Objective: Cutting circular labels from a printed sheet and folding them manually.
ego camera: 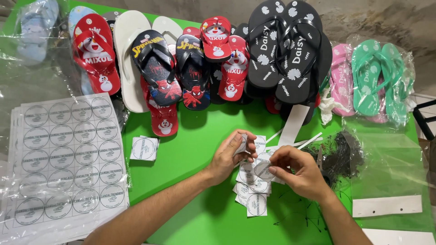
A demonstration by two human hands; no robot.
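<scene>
A bright green table [190, 154] against a rough concrete wall is crowded with flip-flops: red cartoon pairs [95, 52], dark superhero pairs [156, 68], large black flowered pairs [284, 50] and pink and green pairs in clear bags [377, 81]. At centre, the person's left hand [229, 156] pinches a small square paper backing [242, 144] between thumb and fingertips, while the right hand [297, 172] closes thumb and forefinger on a round label sticker [263, 170], apparently peeled or half-peeled; the two hands sit just beside each other over a loose pile of cut sticker squares [252, 193]. A smaller stack of squares [144, 149] lies well to the left, near uncut sticker sheets [63, 159] in clear film. A tangle of black ties [338, 156] and empty clear bags with white header cards [386, 206] lie to the right. Judged from this, clean work means lifting the sticker by its edge only, keeping fingertips off the adhesive, and holding the backing flat so the label comes away uncreased.
</scene>
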